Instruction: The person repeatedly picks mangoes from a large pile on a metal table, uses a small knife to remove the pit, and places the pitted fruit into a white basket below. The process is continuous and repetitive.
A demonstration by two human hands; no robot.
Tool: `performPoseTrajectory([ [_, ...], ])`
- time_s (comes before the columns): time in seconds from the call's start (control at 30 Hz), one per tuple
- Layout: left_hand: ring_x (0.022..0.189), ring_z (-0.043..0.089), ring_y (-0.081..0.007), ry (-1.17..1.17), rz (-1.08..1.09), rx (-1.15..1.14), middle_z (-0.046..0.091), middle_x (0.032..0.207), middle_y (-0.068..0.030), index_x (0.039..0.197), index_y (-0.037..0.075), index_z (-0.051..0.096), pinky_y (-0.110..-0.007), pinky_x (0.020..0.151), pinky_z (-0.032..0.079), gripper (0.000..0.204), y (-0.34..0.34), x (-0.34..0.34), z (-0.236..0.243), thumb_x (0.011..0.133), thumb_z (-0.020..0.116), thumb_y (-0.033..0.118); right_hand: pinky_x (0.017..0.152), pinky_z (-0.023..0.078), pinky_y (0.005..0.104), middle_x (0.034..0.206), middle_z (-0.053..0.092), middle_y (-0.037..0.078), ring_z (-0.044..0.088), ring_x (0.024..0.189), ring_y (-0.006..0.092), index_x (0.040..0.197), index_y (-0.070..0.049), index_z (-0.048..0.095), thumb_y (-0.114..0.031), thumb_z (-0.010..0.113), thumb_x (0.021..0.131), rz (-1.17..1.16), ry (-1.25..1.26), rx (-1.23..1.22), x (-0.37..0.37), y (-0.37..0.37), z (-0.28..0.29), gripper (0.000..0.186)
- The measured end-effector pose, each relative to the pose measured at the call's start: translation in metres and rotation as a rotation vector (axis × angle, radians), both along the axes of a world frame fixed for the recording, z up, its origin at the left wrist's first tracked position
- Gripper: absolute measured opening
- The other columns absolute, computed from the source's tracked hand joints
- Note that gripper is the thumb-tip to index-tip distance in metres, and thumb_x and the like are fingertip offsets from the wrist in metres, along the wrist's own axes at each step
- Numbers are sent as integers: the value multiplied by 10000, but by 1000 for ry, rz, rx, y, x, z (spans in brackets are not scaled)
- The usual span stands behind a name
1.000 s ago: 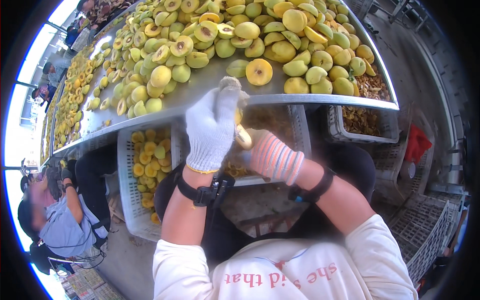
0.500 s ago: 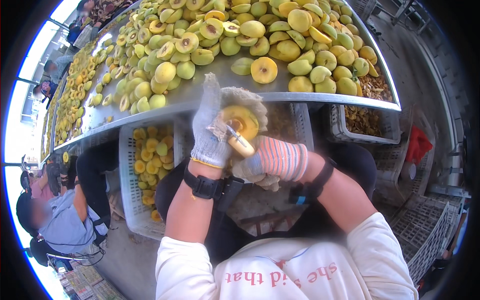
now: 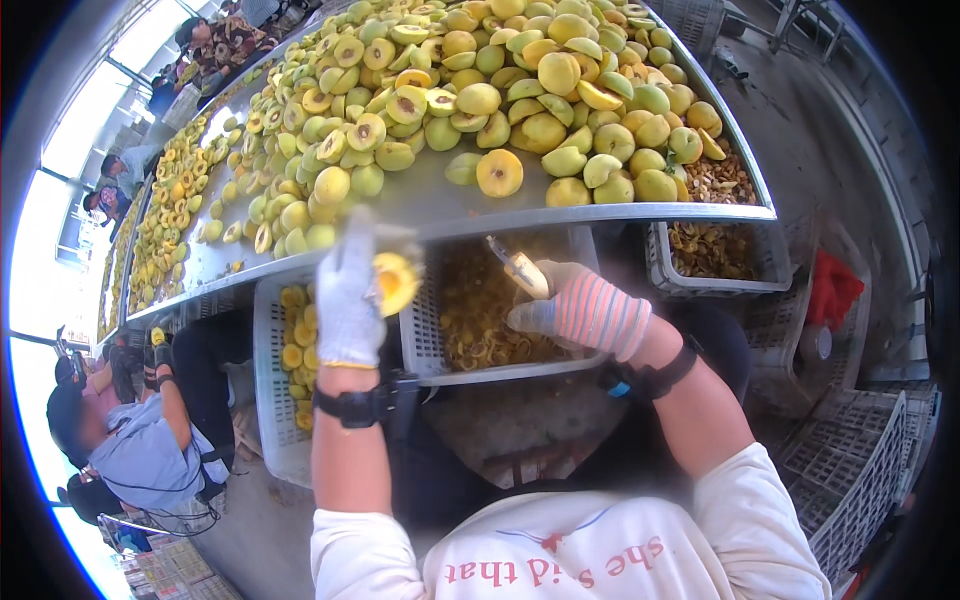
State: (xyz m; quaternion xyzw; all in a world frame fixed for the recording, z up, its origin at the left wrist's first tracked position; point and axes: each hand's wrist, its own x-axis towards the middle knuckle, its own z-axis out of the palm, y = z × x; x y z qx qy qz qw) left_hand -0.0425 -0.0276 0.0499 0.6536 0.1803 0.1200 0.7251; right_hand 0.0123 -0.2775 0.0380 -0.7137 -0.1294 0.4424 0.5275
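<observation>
My left hand (image 3: 350, 295), in a grey knit glove and slightly blurred, is closed on a hollowed yellow peach half (image 3: 398, 284) near the metal table's front edge. My right hand (image 3: 585, 305) wears a striped glove and grips a small pitting knife (image 3: 525, 275) by its pale handle, the blade pointing up and to the left. Below and between the hands is a white crate (image 3: 432, 345) of peel and pit scraps. To the left, partly behind my left arm, a second white crate (image 3: 272, 400) contains cut peach halves (image 3: 298, 340).
A steel table (image 3: 430, 195) carries a heap of halved peaches (image 3: 400, 100). At its right corner lie pit scraps (image 3: 715, 180). Another scrap crate (image 3: 715, 285) and a red cloth (image 3: 835, 288) are at right. A co-worker (image 3: 145, 440) sits at left.
My hands have moved apart. The left carried the peach half leftward toward the crate of halves; the right drew the knife out of the fruit and shifted right.
</observation>
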Motion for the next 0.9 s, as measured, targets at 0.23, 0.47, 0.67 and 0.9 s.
performPoseTrajectory([
  [0.23, 1186, 616, -358, 314, 9, 1367, 657, 1269, -192, 1246, 107, 671, -436, 999, 477, 544, 53, 32, 25, 879, 624, 506, 719, 518, 452, 831, 679, 212, 665, 796, 405, 1069, -16, 610, -363, 780, 859, -44, -444, -24, -9, -12, -16, 441],
  [0.47, 1312, 522, -361, 150, -559, 1519, 523, 1459, -178, 1436, 139, 530, -419, 1096, 438, 725, -12, 166, -59, 755, 706, 313, 739, 512, 454, 867, 675, 222, 648, 819, 424, 1115, -26, 609, -360, 772, 861, -167, -394, 2, -7, -25, -23, 450],
  [0.67, 955, 707, -251, 239, -348, 610, 702, 1093, -122, 1263, 30, 634, -360, 771, 583, 478, 34, 147, -59, 884, 699, 315, 746, 511, 451, 878, 671, 220, 634, 830, 431, 1080, -25, 616, -361, 750, 867, -230, -423, 3, 0, -12, -17, 419],
  [0.9, 1042, 689, -272, -131, -422, -374, 651, 1271, -203, 1325, -67, 542, -368, 877, 610, 362, 20, 52, -18, 1076, 405, 158, 757, 519, 448, 894, 683, 229, 641, 851, 442, 1082, -20, 624, -320, 755, 866, -140, -532, 60, -7, 33, -15, 393],
])
